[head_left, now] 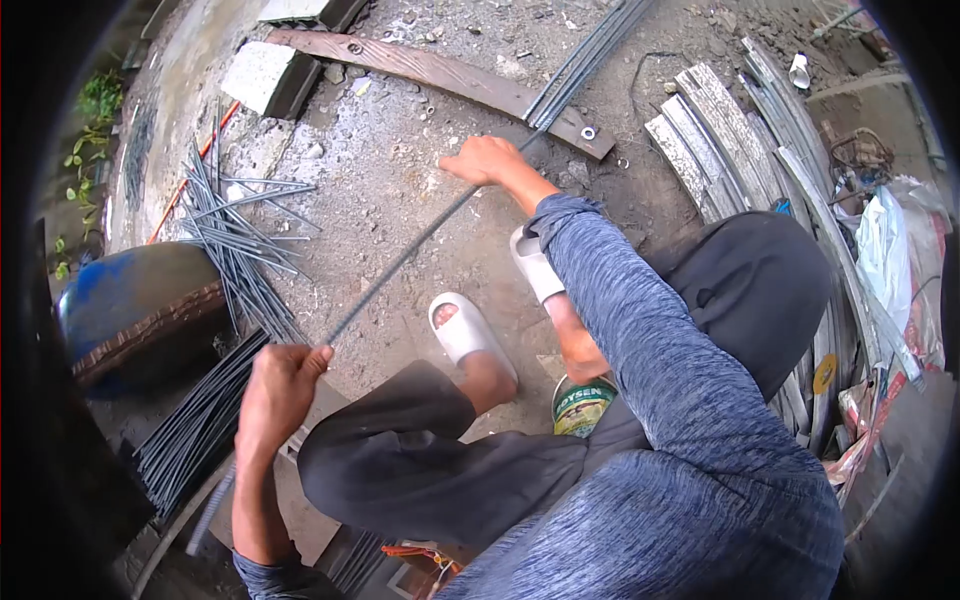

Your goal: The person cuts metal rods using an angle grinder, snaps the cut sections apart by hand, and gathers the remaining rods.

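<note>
I'm holding a long, thin metal rod (420,246) slantwise in front of my knees, above the ground (390,160). My left hand (280,392) is gripping it near its lower end; my right hand (485,161) is lying over it farther up, though I can't tell whether those fingers are wrapping it. It's looking stiff and fairly light, probably springy at this length, so two holds well apart should be steadying it best. Beyond, slender bars (592,62) are resting across a plank (430,74); loose rods (235,222) are lying to my left.
</note>
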### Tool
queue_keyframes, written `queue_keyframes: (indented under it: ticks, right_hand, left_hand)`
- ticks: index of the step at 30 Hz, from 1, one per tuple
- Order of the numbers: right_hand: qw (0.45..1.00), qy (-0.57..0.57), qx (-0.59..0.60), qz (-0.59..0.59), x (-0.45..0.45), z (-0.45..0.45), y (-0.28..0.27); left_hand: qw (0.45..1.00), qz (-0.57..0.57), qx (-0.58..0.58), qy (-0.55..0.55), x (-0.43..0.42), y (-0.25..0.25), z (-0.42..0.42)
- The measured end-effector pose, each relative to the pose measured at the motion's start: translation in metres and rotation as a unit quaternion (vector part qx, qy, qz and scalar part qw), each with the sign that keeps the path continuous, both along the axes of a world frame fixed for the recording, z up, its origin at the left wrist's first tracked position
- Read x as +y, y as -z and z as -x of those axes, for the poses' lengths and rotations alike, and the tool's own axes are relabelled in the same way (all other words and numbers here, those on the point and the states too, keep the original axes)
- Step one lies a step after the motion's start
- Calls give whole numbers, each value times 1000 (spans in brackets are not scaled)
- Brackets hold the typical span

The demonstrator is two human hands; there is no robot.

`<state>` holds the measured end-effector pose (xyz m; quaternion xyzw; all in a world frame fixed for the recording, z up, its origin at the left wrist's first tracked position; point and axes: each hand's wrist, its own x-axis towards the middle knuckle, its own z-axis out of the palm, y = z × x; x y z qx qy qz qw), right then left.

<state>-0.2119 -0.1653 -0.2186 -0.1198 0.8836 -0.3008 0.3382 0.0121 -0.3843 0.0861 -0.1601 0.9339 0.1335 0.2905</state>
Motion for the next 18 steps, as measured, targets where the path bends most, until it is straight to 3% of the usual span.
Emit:
queue_keyframes:
  ticks: [2, 4, 7, 8, 10, 12, 15, 17, 18]
  right_hand:
    - [1000, 0, -7, 22, 7, 15, -14]
    - [999, -29, -42, 18, 3, 40, 26]
    - [972, 76, -62, 213, 16, 62, 66]
    - [955, 110, -73, 266, 24, 66, 64]
    - [927, 170, -54, 329, 38, 60, 16]
    - [912, 201, -56, 353, 43, 64, 15]
    - [937, 181, -46, 295, 32, 58, 34]
    - [963, 142, 103, 205, 15, 44, 53]
    - [965, 143, 114, 189, 12, 32, 48]
  left_hand:
    - [996, 74, 12, 39, 31, -36, 27]
    - [987, 132, 84, 46, 61, -59, 46]
    - [929, 258, 191, 181, 99, -88, 84]
    - [931, 267, 159, 191, 111, -100, 103]
    - [887, 243, 282, 274, 133, -114, 126]
    - [893, 232, 284, 262, 130, -113, 131]
    - [919, 227, 255, 198, 98, -91, 105]
    - [954, 188, 193, 133, 58, -62, 72]
    - [969, 127, 192, 90, 38, -46, 55]
